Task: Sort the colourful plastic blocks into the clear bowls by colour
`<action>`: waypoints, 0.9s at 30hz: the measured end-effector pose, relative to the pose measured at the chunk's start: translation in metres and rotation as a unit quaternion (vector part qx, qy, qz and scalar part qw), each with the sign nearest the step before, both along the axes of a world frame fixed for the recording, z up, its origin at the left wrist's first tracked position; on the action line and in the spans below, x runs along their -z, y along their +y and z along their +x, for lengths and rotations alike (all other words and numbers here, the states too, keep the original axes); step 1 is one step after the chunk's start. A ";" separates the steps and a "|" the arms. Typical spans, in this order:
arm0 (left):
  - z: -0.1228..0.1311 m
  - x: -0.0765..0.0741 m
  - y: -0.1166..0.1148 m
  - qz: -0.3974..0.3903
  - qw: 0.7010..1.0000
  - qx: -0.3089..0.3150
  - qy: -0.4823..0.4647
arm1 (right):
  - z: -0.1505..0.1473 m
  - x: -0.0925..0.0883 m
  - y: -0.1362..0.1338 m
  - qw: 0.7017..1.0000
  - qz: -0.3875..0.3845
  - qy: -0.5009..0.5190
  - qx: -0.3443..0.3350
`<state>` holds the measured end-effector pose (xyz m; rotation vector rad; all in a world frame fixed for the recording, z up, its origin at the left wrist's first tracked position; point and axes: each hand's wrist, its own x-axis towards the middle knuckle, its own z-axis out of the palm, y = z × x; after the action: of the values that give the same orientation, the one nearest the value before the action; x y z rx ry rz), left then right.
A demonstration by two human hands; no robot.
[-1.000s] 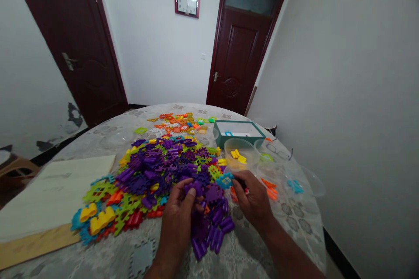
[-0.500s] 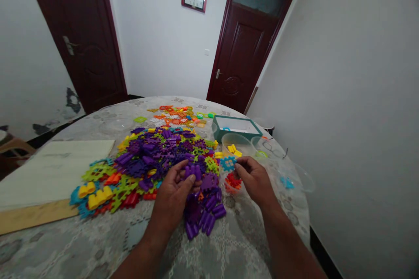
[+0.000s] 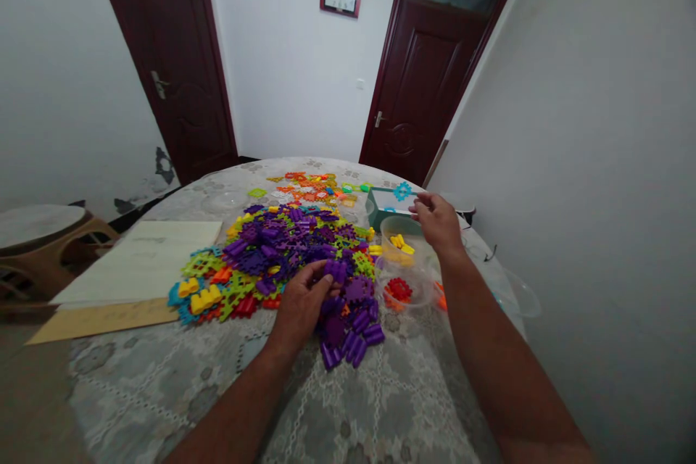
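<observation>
My left hand [image 3: 301, 301] is closed on purple building pieces [image 3: 336, 272] with ridged, tube-like sides, held over the near edge of the heap. Out to the right, my right hand [image 3: 439, 223] is beside the green-rimmed box [image 3: 375, 216], its fingers slightly apart. A blue toothed building piece [image 3: 402, 191] hangs over that box, just left of my fingertips, with a small gap between. Purple tube-like pieces [image 3: 353, 348] lie on the cloth below my left hand. The big mixed heap [image 3: 283, 243] of purple, green, yellow and red pieces spreads to its left.
Clear tubs stand on the right: one with yellow pieces [image 3: 401, 243], one with red pieces [image 3: 399, 290]. Orange pieces [image 3: 304, 188] lie at the back of the round table. A pale board [image 3: 146, 254] and tan strip [image 3: 109, 322] lie left, near a stool [image 3: 43, 221].
My right hand has moved up and away to the box, and the blue piece has left its fingers. My left hand still grips the purple pieces. The view has turned slightly left.
</observation>
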<state>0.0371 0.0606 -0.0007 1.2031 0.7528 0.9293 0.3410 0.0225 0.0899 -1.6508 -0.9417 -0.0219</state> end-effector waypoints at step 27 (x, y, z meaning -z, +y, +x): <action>-0.015 -0.012 -0.004 0.189 0.971 0.023 0.145 | -0.084 0.047 -0.076 0.936 -0.058 0.174 -0.299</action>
<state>0.0222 0.0563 0.0110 1.7124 0.7949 0.8924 0.2568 -0.0539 0.0425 -1.3504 -1.1429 0.7293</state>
